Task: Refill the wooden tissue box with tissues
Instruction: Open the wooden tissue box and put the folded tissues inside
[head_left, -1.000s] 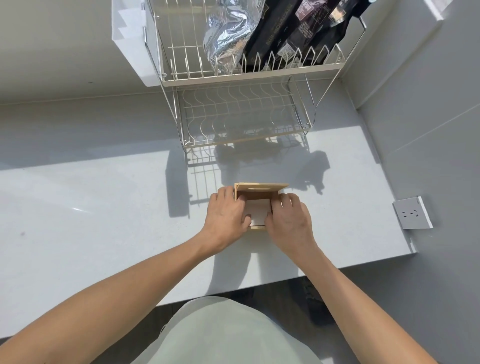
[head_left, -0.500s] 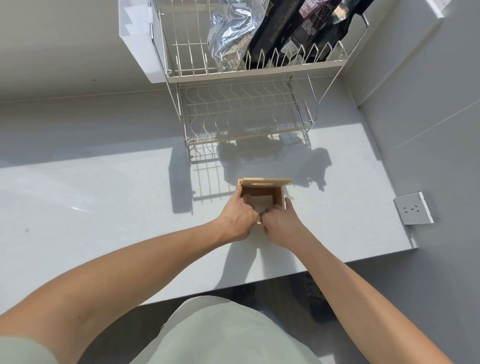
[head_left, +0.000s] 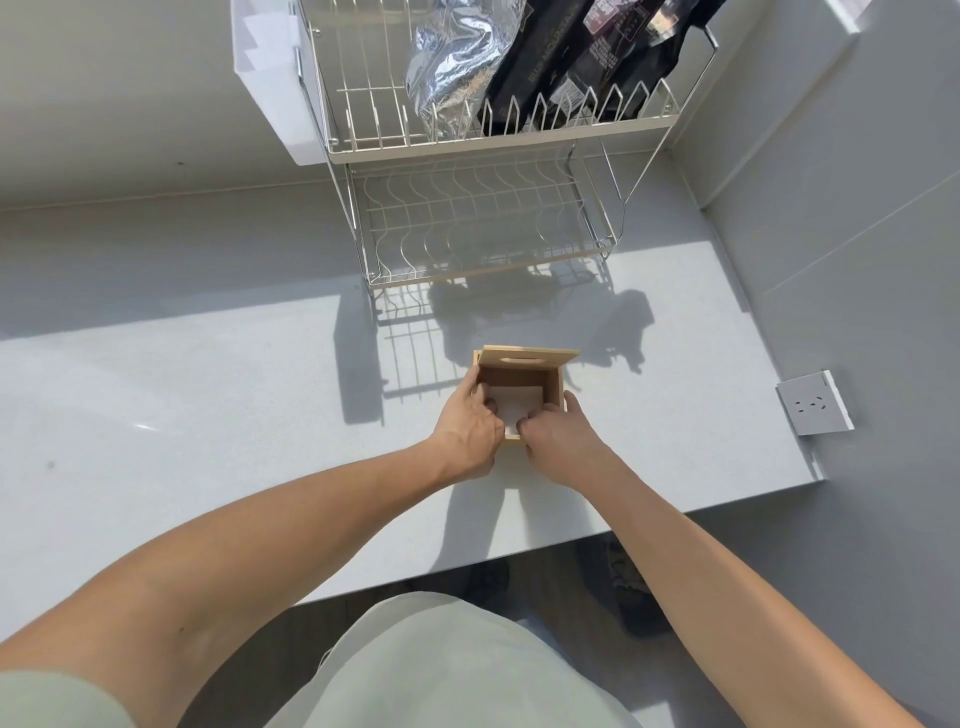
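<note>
Wooden tissue box (head_left: 553, 387) standing open on the pale countertop (head_left: 208, 415), in front of the wire dish rack (head_left: 483, 228) and inside its shadow. Slotted lid (head_left: 527, 357) propped tilted at the far rim of the box, slot only partly readable. White tissues (head_left: 515, 408) lying inside the box, near edge covered by both hands; depth of the stack not determinable. Left hand (head_left: 467, 423) at the box's left and near rim, fingers curled down into the opening onto the tissues; fingertips hidden, so whether pinching or merely pressing cannot be told. Right hand (head_left: 558, 434) at the near right corner, fingers curled with tips on the tissue edge and one finger laid along the right wall; actual grip likewise cannot be told. Near wall of the box almost wholly concealed by the hands. On the rack's upper tier, a silver foil bag (head_left: 449, 67) and dark bags (head_left: 597, 57), tops cut off by the frame, print too small to read reliably. Wall socket (head_left: 813, 402) on the right-hand wall. Pale green garment (head_left: 441, 670) cut off at the bottom edge.
</note>
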